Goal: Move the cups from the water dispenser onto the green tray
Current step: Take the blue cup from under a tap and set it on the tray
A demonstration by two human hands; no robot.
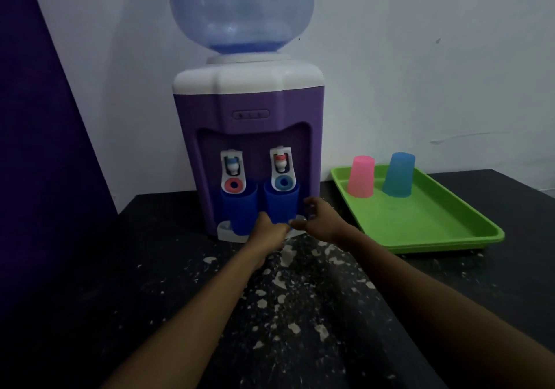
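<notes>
Two dark blue cups stand upright on the drip tray of the purple water dispenser [249,109], the left cup [238,208] under the left tap and the right cup [280,203] under the right tap. My left hand [268,231] reaches in low between the two cups, its fingertips at the left cup's lower right side; its grip is unclear. My right hand [315,217] cups around the right cup's base, thumb in front and fingers beside its right wall, a small gap showing. The green tray [435,223] lies to the right.
A pink cup [361,176] and a light blue cup [398,175] stand upside down at the tray's far end. The dark, paint-flecked tabletop [300,298] runs under my arms. A large water bottle [240,10] tops the dispenser. The white wall is close behind.
</notes>
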